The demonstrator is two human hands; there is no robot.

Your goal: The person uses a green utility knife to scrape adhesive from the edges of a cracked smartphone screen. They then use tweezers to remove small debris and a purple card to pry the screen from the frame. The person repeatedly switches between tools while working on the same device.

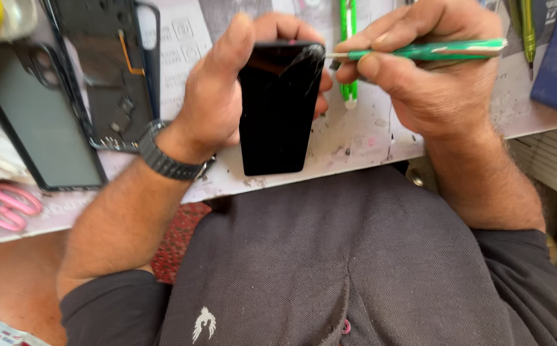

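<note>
While we grip the black phone [277,109] upright in our left hand [217,96], thumb along its near edge, our right hand [419,70] pinches a green-handled tool [432,50], its metal tip touching the phone's cracked upper corner just beside the left fingertips. Risk, in our judgement: the tip may skid off the glass toward those fingers, or prying may spread the cracks. Beyond the left wrist lie a stripped phone frame [109,70] and pink scissors [3,205].
</note>
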